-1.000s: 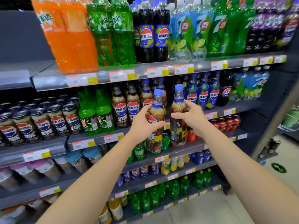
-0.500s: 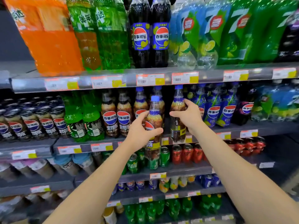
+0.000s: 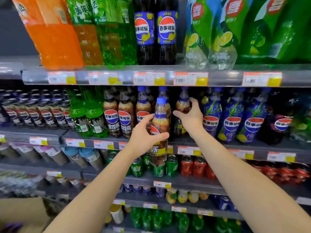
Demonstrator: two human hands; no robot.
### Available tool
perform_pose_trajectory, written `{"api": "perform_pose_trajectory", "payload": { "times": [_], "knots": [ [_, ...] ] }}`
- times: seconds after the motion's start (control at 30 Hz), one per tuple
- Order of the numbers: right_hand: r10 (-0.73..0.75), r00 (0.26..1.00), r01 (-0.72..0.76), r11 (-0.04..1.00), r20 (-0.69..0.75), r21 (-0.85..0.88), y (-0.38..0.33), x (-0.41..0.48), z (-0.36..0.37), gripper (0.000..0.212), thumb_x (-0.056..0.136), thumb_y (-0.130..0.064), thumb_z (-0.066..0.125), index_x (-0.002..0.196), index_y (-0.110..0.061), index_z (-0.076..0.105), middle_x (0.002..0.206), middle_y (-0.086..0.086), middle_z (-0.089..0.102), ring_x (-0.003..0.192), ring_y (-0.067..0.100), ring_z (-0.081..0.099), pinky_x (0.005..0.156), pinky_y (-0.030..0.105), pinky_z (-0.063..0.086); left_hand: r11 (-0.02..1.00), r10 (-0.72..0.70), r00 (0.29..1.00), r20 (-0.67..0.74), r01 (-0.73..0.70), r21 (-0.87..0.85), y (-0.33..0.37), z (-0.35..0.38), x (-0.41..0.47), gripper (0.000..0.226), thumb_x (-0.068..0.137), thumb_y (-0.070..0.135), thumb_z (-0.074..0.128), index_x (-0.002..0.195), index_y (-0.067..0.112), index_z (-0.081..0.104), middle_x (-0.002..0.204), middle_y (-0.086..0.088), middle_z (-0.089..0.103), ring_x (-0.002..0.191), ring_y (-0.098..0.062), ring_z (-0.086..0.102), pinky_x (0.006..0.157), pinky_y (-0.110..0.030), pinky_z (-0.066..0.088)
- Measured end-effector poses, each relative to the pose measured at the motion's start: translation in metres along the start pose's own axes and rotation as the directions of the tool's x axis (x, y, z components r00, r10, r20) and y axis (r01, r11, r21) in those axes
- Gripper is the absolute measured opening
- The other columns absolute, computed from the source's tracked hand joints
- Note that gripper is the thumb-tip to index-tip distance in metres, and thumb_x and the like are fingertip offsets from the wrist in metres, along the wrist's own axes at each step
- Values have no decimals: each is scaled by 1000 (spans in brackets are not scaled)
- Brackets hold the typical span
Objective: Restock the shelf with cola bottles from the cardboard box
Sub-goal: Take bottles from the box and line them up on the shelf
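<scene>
Left hand (image 3: pixel 144 133) is closed around a blue-capped cola bottle (image 3: pixel 159 132), upright in front of the shelf (image 3: pixel 218 145). Right hand (image 3: pixel 190 116) grips a second cola bottle (image 3: pixel 182 105) standing on that shelf.

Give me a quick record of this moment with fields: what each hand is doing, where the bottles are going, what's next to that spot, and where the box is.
left hand: left hand grips a blue-capped cola bottle, held in front of the shelf edge, not yet on it
right hand: right hand grips a second cola bottle, already in the shelf row
target shelf: second shelf from top, dark gap between the two bottles
neighbours: brown cola bottles to the left, blue-labelled bottles to the right
cardboard box: cardboard box at bottom left, contents not visible
</scene>
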State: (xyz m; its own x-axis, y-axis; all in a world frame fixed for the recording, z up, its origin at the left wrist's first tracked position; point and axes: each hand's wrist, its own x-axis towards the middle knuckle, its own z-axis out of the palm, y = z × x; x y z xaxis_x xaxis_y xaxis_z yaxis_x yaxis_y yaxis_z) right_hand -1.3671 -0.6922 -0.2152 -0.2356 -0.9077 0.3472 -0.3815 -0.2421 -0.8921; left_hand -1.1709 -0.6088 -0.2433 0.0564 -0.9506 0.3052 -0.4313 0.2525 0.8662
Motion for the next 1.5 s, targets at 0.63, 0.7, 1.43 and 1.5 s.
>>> {"api": "perform_pose_trajectory", "payload": {
  "times": [0.63,0.7,1.43,1.5],
  "knots": [
    [-73,997,70,992,-25,-108,52,41,31,96,80,-24,84,157,-19,28,130,14,66,119,32,62,90,23,42,982,162,986,30,-159,-101,-30,-9,20,90,73,35,95,149,29,47,118,33,51,96,37,48,70,7,39],
    [-61,997,57,994,-36,-88,56,48,35,94,79,-24,85,155,-15,31,131,15,65,121,32,61,90,21,40,979,170,985,34,-165,-115,-28,-9,20,88,74,30,95,148,29,48,118,30,52,95,35,50,70,6,41],
    [72,997,-80,962,-40,-259,65,114,58,98,88,-27,77,162,-25,12,144,16,56,129,36,54,101,39,47,961,254,966,51,-246,-127,-26,-9,21,81,74,29,95,144,31,55,121,20,70,113,7,64,84,-8,51],
    [85,996,-89,965,-30,-246,64,115,58,99,88,-26,77,162,-26,11,144,15,56,130,36,55,102,39,47,961,249,967,53,-240,-136,-25,-9,20,80,74,28,95,143,33,56,123,15,71,114,1,66,88,-15,55]
  ]
}}
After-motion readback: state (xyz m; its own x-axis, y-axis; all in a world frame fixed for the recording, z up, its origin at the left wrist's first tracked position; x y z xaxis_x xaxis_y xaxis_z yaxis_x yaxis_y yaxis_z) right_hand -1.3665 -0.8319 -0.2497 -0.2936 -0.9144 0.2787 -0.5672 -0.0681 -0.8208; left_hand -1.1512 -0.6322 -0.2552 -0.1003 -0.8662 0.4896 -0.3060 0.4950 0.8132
